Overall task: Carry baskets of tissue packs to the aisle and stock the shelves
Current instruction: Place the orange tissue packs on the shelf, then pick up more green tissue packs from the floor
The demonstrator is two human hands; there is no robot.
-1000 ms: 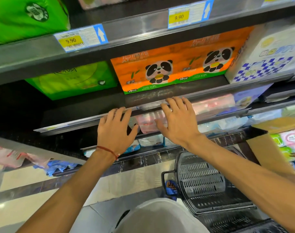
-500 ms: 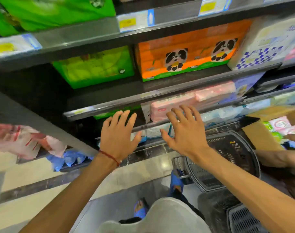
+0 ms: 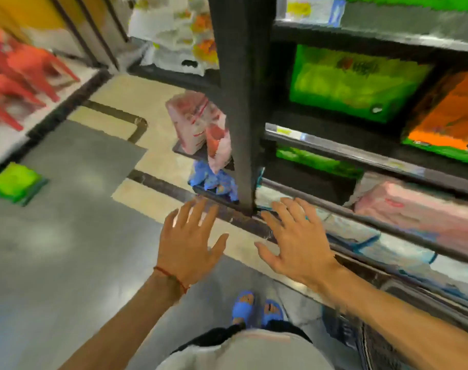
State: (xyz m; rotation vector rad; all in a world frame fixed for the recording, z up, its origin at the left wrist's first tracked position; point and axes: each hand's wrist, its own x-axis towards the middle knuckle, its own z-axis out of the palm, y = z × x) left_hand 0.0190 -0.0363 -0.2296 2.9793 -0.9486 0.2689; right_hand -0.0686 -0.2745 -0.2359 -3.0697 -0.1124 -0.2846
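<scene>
My left hand point(image 3: 187, 241), with a red string at the wrist, hovers palm down over the floor, fingers spread and empty. To its right my right hand point(image 3: 296, 241) is also spread and empty, in front of the lowest shelf rail point(image 3: 387, 228). Neither touches a shelf. On the shelves sit a green tissue pack point(image 3: 352, 81), an orange pack point(image 3: 448, 118) and a pink pack point(image 3: 414, 206). A dark basket point(image 3: 371, 343) shows at the lower right, partly hidden behind my right forearm. The picture is blurred.
A black shelf upright point(image 3: 240, 97) stands just ahead of my hands. Pink and blue packs point(image 3: 198, 126) sit on the end shelves to its left. A green pack point(image 3: 14, 182) lies on the grey floor at left, near red plastic stools point(image 3: 22, 73). My blue sandals point(image 3: 256, 308) are below.
The view has swung left and down, from the shelf fronts to the shelf end and aisle floor. Both hands have come off the shelf edge and pulled back, still spread.
</scene>
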